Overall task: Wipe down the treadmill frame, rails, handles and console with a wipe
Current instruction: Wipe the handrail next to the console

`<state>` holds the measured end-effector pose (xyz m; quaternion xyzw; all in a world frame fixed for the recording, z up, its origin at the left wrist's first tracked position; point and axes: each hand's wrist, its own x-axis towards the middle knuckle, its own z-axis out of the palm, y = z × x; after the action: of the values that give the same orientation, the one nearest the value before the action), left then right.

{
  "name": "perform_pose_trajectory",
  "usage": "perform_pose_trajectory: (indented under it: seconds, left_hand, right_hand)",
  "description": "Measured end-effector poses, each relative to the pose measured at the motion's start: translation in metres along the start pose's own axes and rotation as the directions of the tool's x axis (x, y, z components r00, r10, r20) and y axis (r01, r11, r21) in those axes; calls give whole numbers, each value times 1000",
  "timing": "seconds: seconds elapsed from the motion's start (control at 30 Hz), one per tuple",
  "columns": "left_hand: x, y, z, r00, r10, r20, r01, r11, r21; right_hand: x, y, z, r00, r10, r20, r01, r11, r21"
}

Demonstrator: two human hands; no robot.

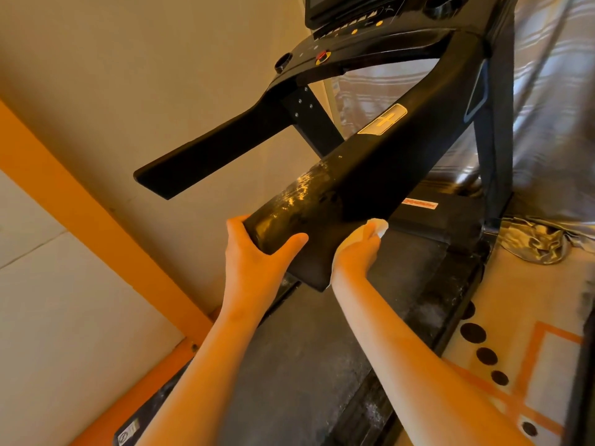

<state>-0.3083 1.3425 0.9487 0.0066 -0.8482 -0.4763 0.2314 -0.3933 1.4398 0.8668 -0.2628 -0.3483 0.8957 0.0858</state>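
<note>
— Where is the wipe (377,227) held?
— It is gripped in the right hand (354,252) and pressed to the lower edge of the right handrail (354,175).
— And the rail's end?
— It is clasped by the left hand (254,252); open belt (306,365) is seen below both hands.

Two bare arms and hands

The left hand (254,249) sits near centre, and its left forearm (206,365) runs down toward 7 o'clock. The right hand (354,255) lies just beside it, with the right forearm (402,349) running toward 5 o'clock. Both arms are bare from the lower edge of view to the fingers. The forearms are slim and smooth, narrowing at the wrists. The left hand shows its back and thumb. The right shows its back and wrist, its fingers mostly hidden.
</note>
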Motion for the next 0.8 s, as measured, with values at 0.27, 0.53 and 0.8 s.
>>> perform_pose_trajectory:
  seconds: [0.27,0.53,0.8]
  left_hand:
    - [-1,-2,1,1000,9,3,-9,1000,-14]
    - [0,0,-5,997,39,60,-40,999,22]
    - [2,-5,-16,981,64,186,-53,997,-60]
  right_hand:
    - [-46,31,-1,975,179,129,-194,975,110]
    - [-61,43,-6,842,-474,258,415,264,-871]
    - [-62,28,12,477,-771,422,811,201,-549]
